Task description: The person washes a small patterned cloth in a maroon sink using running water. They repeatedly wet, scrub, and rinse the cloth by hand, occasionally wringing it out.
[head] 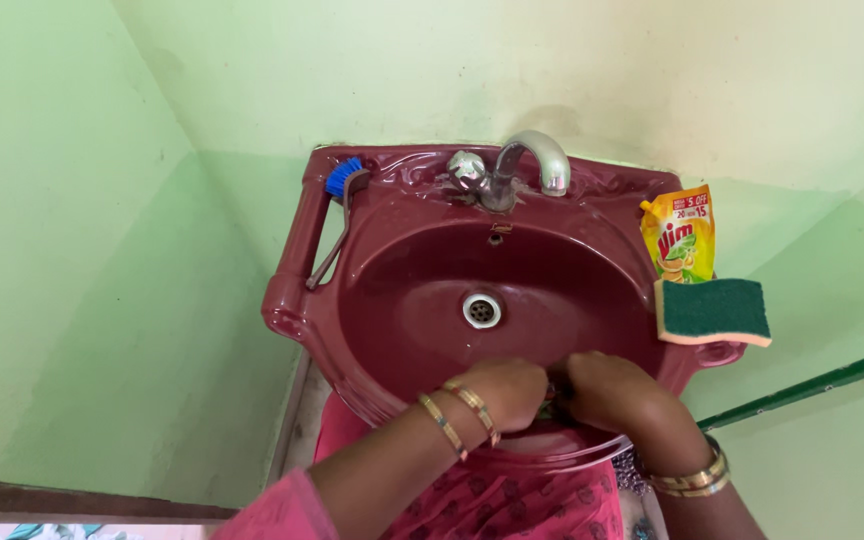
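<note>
A maroon wall basin (402, 260) with a chrome tap (535, 158) and a round drain (482, 310) fills the middle of the view. My left hand (504, 392) and my right hand (607, 390) meet at the basin's near rim, fingers curled. Between them a small dark thing (552, 405) shows, mostly hidden, and I cannot tell what it is. Both wrists wear gold bangles. A pink patterned sleeve covers my left forearm.
A blue-bristled brush (342, 185) leans on the basin's left rim. On the right rim stand a yellow soap pouch (680, 235) and a green and yellow sponge (712, 312). Pale green walls surround the basin. A green pipe (812, 385) runs along the right wall.
</note>
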